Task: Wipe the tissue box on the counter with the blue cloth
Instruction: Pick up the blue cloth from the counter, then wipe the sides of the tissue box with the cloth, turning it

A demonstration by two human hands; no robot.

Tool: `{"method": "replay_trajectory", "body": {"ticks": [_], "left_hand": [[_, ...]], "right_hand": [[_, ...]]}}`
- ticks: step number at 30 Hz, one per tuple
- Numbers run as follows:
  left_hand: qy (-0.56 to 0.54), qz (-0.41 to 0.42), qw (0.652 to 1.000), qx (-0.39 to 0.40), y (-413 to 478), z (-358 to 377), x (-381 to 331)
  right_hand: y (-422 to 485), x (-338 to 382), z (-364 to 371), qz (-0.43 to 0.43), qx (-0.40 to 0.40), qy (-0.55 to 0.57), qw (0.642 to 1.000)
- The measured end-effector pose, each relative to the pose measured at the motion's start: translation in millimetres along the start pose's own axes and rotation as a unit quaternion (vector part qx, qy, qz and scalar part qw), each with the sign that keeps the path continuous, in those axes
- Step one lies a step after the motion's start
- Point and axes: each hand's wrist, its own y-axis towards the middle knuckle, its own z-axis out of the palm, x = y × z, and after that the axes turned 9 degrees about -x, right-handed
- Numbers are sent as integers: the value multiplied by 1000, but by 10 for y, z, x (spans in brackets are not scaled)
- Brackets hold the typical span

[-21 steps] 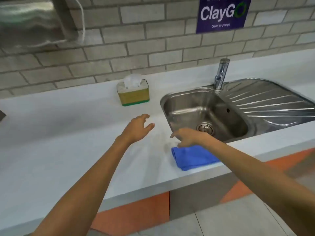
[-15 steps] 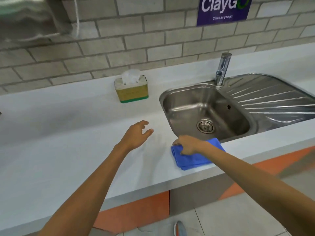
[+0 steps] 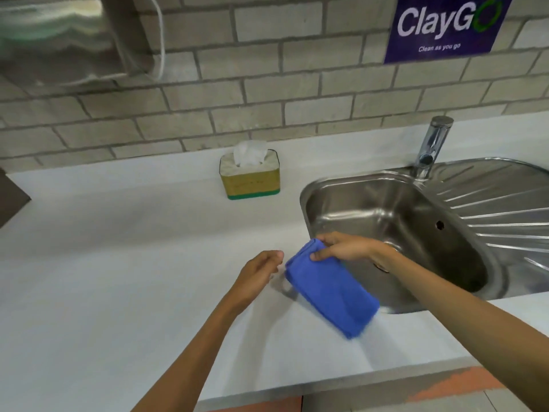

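A yellow tissue box [image 3: 250,179] with a green base and a white tissue sticking out stands near the brick wall, at the back of the white counter [image 3: 118,263]. My right hand [image 3: 344,248] pinches the top edge of the folded blue cloth [image 3: 332,292], which hangs lifted above the counter just left of the sink. Close to the cloth's left edge hovers my left hand [image 3: 261,272], fingers loosely curled and holding nothing. Both hands are well in front of the tissue box.
A steel sink [image 3: 386,233] with a ribbed drainboard [image 3: 505,209] and a tap [image 3: 433,144] fills the right side. A purple sign [image 3: 445,25] hangs on the wall. A metal dispenser [image 3: 59,40] is mounted at upper left. A dark object [image 3: 12,197] sits at the left edge.
My right hand has gripped the blue cloth and lifted it off the counter, up and leftward. My left hand has drawn in beside it. The view has moved closer to the counter.
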Motion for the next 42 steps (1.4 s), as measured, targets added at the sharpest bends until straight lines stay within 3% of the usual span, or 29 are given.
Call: {"method": "replay_trajectory", "body": {"ticks": [7,15,20,22,25,27,31,34,39,42], "left_hand": [[-141,-79,987,-3,544,116,-84],[-206,-72,976,-11,904,43,-64],[-369,-140,918,-18,945,-148,-4],[-405,-183,896,-25,944,-220,-21],[-428,-213,878,-23,966,-353,-53],[-448,-203,871,0,1013,-451,-86],[-411,-168,896,-4,1077,-562,-61],[-366,-180,912,-47,1094,-623,58],[-355,-192,911,-86,1117,-789,165],[-344,-180,917,-91,1154,-919,175]], "right_hand": [[536,372,-249,11,-27,261,965],[1039,585,-470,28,-46,383,922],[1218,496,-364,20,-116,416,902],[1240,503,-208,-12,-162,378,911],[1224,567,2,-138,-215,225,940],[1174,652,108,-219,-178,130,951],[1085,731,302,-297,-65,-58,951],[1177,747,256,-272,-29,-56,960],[1785,792,-296,-262,-253,-99,926],[2161,775,-663,-171,-299,-146,927]]}}
